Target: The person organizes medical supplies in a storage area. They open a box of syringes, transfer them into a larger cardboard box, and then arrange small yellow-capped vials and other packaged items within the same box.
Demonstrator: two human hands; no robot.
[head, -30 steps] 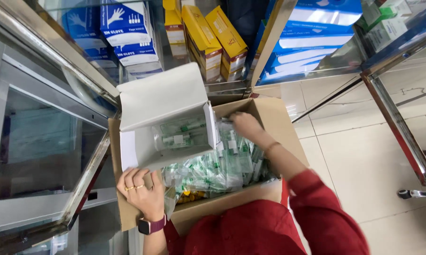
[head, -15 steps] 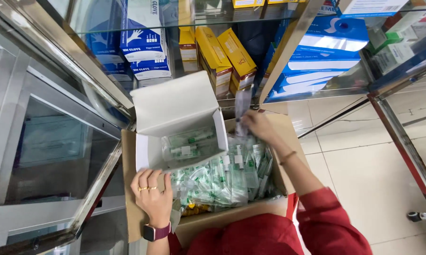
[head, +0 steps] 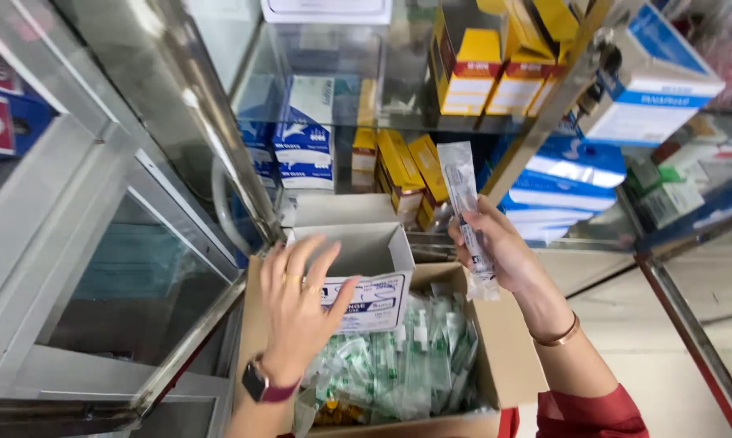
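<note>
We find the right hand [head: 496, 247] pinching a wrapped syringe packet [head: 467, 207] upright above the cardboard carton [head: 508, 357]; the left hand [head: 301, 312], fingers spread, steadies the small white box [head: 366, 268] inside it

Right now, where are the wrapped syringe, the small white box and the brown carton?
wrapped syringe [head: 466, 207], head view, on the middle of its clear wrapper above the right hand.
small white box [head: 374, 284], head view, on its printed front wall.
brown carton [head: 508, 357], head view, on its bare right flap.
</note>
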